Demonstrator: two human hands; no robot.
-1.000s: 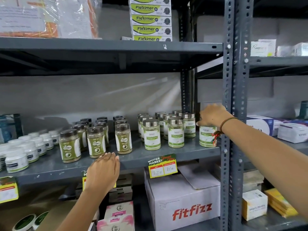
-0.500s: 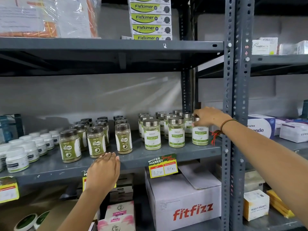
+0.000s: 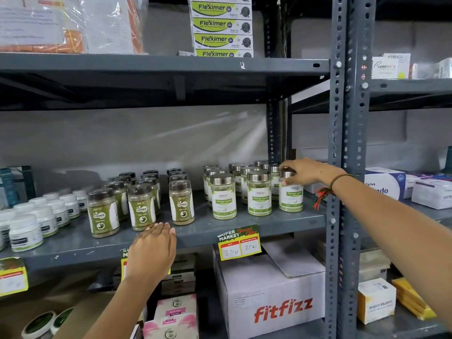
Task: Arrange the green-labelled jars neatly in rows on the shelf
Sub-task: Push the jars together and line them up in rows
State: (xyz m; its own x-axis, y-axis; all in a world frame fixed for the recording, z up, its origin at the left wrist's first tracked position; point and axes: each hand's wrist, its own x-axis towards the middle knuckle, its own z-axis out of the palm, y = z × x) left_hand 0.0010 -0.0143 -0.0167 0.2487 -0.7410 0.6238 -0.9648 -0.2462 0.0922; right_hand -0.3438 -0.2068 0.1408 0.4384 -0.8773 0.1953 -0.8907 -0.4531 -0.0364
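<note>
White tubs [image 3: 24, 231], far left of shelf [image 3: 200, 227]. Olive Gaska jars [image 3: 141, 207], three files. Left hand [image 3: 151, 253]: flat, released, at shelf lip. Green-labelled jars [image 3: 223, 196], upright, right of centre. Right hand [image 3: 305, 171] grasps the rightmost front jar [image 3: 291, 195] by its lid.

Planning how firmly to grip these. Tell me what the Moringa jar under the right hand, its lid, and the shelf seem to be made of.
Moringa jar: clear glass or hard plastic, can't tell which; the green contents show above its paper-looking label.
Lid: shiny silver, likely metal or metallised plastic; it shows bright highlights.
Shelf: grey painted metal, matte, with perforated steel uprights.
</note>
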